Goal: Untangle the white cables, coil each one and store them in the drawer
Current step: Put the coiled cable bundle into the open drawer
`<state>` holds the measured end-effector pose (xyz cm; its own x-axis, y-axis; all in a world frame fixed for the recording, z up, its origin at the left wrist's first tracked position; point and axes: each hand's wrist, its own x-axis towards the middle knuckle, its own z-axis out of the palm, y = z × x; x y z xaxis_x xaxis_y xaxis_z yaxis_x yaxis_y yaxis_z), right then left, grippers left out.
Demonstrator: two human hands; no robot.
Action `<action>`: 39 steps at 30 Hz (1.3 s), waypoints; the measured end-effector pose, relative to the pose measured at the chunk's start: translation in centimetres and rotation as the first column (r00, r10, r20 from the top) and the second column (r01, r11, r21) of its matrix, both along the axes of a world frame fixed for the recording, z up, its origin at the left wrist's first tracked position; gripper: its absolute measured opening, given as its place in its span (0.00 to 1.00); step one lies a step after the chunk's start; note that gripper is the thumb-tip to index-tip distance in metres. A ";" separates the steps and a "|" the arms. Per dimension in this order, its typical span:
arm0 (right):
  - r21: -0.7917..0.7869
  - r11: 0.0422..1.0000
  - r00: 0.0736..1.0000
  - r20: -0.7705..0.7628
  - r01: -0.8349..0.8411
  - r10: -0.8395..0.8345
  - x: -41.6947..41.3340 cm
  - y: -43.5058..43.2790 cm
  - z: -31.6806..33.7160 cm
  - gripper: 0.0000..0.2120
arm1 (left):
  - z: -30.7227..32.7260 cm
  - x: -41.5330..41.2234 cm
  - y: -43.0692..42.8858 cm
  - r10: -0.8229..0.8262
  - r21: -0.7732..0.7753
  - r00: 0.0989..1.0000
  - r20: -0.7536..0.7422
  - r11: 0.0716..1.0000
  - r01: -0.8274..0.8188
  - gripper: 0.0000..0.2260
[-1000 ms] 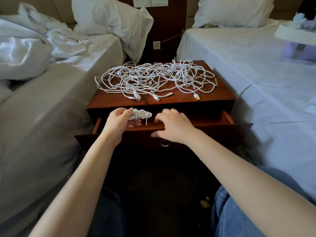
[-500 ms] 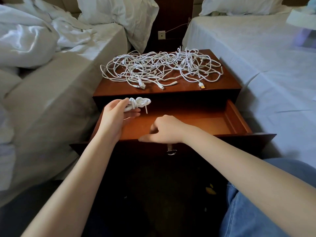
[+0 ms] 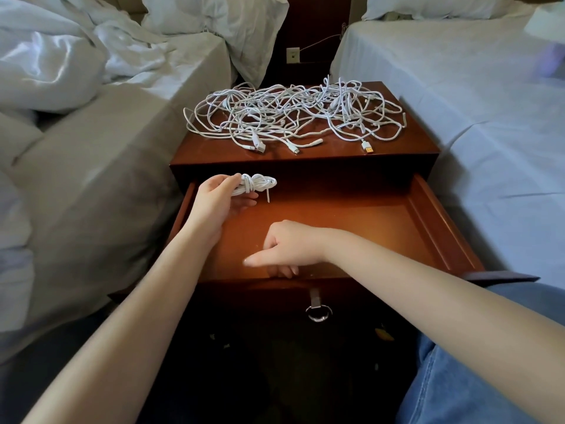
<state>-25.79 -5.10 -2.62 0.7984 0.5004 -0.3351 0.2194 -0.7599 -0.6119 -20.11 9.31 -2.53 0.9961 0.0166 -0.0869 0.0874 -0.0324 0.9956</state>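
A tangle of white cables (image 3: 293, 116) lies spread over the top of the wooden nightstand (image 3: 397, 148). Below it the drawer (image 3: 434, 221) stands pulled far out, its bottom bare. My left hand (image 3: 217, 203) grips a coiled white cable (image 3: 256, 184) over the drawer's back left corner, one short end hanging down. My right hand (image 3: 287, 247) hooks its curled fingers over the drawer's front edge near the middle, thumb pointing left.
A bed with a rumpled white duvet (image 3: 55, 65) stands close on the left, a made bed (image 3: 458, 87) close on the right. A metal ring pull (image 3: 318, 312) hangs on the drawer front. My denim-clad knee (image 3: 477, 362) is at lower right.
My right hand has pulled the drawer from nearly closed to wide open. My left hand has kept the coiled cable above the drawer's back left. The camera has tilted down and closer.
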 end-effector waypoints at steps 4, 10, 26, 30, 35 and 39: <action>0.024 0.999 0.999 -0.028 0.024 -0.023 -0.1 -0.1 -0.1 0.25 | -0.5 -0.4 0.1 -0.006 -0.030 1.000 -0.025 1.000 0.005 0.09; 0.033 0.998 0.995 -0.084 0.058 -0.055 1.2 -0.7 0.8 0.21 | -0.8 -0.8 0.1 -0.044 -0.019 0.998 -0.036 0.999 0.043 0.08; 0.363 0.913 0.890 0.334 0.183 -0.311 6.5 0.3 -1.4 0.18 | -1.7 1.6 2.1 0.044 0.138 0.998 -0.038 0.990 -0.038 0.08; 0.340 0.927 0.902 0.330 0.161 -0.277 7.2 1.6 -2.2 0.12 | -1.9 2.2 3.2 0.067 0.266 0.998 -0.013 0.962 -0.061 0.11; 0.197 0.975 0.952 0.267 0.100 -0.152 6.1 3.3 -3.5 0.07 | -1.4 3.1 6.0 0.098 0.647 0.969 0.226 0.729 -0.224 0.10; 0.042 0.999 0.969 0.246 0.006 -0.016 4.6 5.4 -3.5 0.12 | -2.5 3.2 7.6 -0.061 0.710 0.972 0.229 0.693 -0.124 0.07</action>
<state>-21.19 0.31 -6.14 0.8593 0.5002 -0.1068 0.3589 -0.7385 -0.5708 -16.90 16.88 -5.02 0.9832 0.0132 0.1818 -0.1121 -0.7428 0.6601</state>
